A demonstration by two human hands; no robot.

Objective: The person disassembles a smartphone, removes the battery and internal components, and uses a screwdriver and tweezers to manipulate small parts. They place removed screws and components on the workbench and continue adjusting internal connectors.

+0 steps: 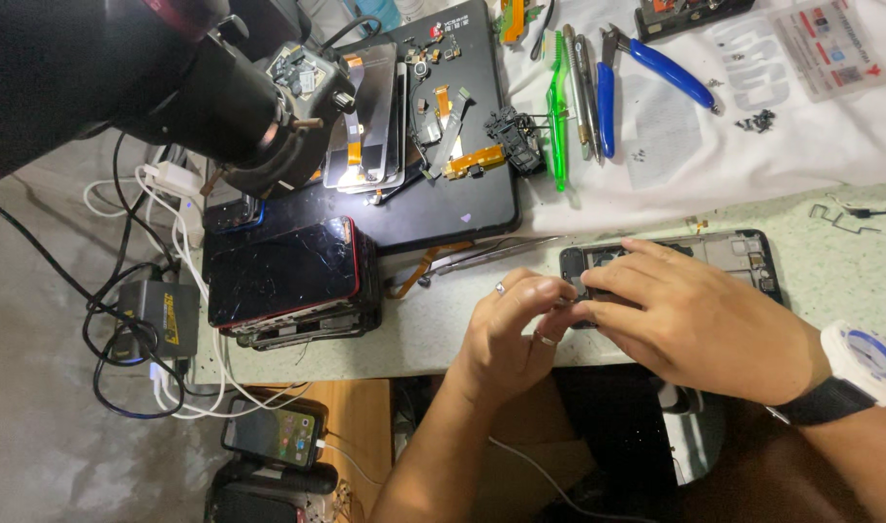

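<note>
The phone frame (729, 254) is an opened, dark shell lying flat near the front edge of the surface (433, 329), its inside bare and pale with small parts along the rim and a camera cut-out at its left end. The right hand (690, 315) lies over the frame's left half, fingers curled down onto it and pressing there; a white watch (864, 360) sits on that wrist. The left hand (516, 324) meets it just left of the frame, fingertips pinched together against the right hand's fingertips; what they pinch is too small to tell. A ring shows on that hand.

Just behind the hands, tweezers (501, 254) lie on the surface. To the left stands a stack of phones (293, 281), the top one cracked with a red rim. Farther back a black mat (462, 174) carries loose parts and screens. On the white cloth (801, 145) at the back right lie blue cutters (656, 73) and a green tool (558, 107).
</note>
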